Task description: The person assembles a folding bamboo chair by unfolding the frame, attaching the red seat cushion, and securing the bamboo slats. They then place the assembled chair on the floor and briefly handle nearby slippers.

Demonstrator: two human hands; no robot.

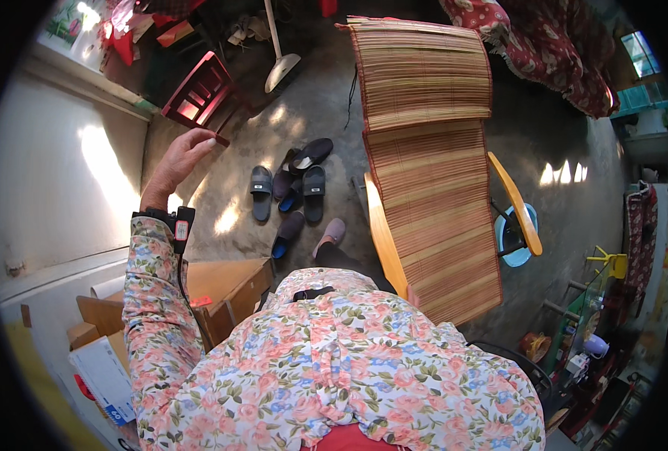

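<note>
My left hand point(180, 161) reaches out ahead on the left, thumb and fingers closed at the dark red edge of a wooden chair point(199, 94). Most of that chair lies beyond the hand. Of my right hand point(414, 296) only a little shows, low at my front. It is beside the near end of a yellow wooden armrest point(385, 233) and against a woven straw mat point(432, 188). The rest of it is hidden, so its grip does not show. The mat covers a long reclining chair with a second armrest point(516, 203) on its right side.
Several dark slippers and shoes point(289, 184) lie on the grey floor ahead. A dustpan point(281, 73) with a long handle stands farther off. Cardboard boxes point(232, 289) are at my left, by a white door point(71, 165). A light-blue basin point(516, 252) sits beside the recliner.
</note>
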